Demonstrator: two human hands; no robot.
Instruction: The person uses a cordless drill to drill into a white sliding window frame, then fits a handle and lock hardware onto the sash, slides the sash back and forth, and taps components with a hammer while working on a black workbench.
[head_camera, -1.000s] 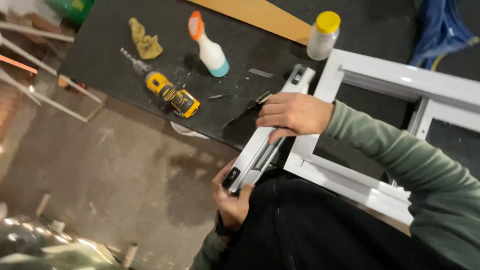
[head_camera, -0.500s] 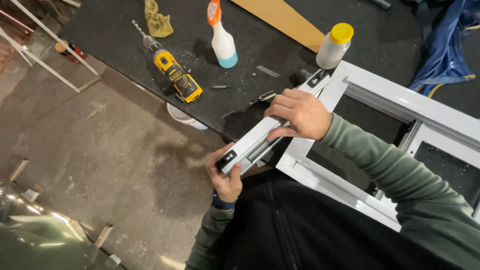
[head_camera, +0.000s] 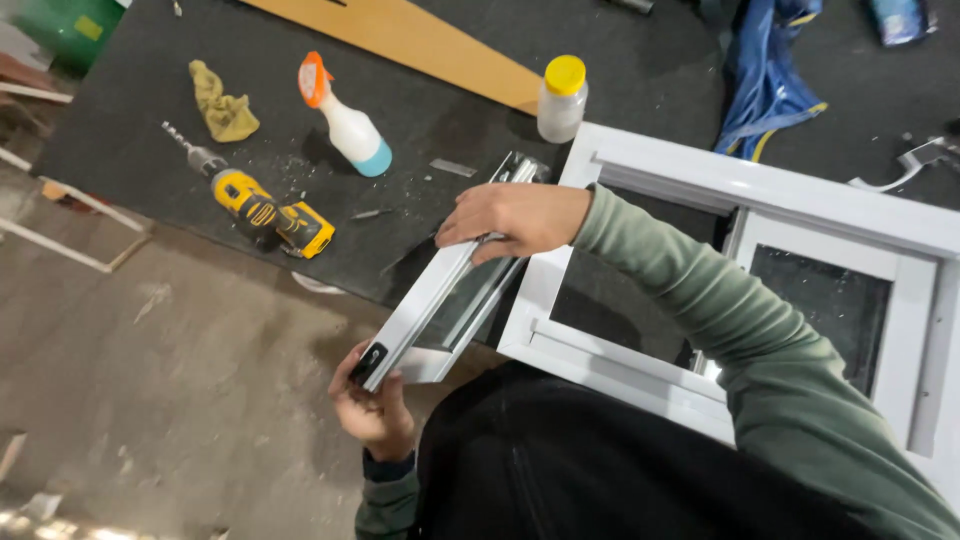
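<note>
A long white window profile (head_camera: 440, 295) with a grey channel along it slants from the dark table edge down toward my body. My left hand (head_camera: 372, 408) grips its lower end, which carries a small black cap. My right hand (head_camera: 512, 218), in a green sleeve, clamps over its upper part near the table. Just to the right lies a white window frame (head_camera: 760, 190) with dark panes, and the profile runs beside that frame's left side.
On the dark table (head_camera: 120, 120) lie a yellow cordless drill (head_camera: 262, 208), a white spray bottle (head_camera: 345, 118) with an orange head, a yellow rag (head_camera: 224, 104), a yellow-capped bottle (head_camera: 561, 98), a wooden board (head_camera: 420, 38) and blue cloth (head_camera: 765, 75). Concrete floor (head_camera: 150, 400) lies left.
The view has shifted slightly. Both hands keep their grip on the profile, and its lower end has swung a little farther out from the frame.
</note>
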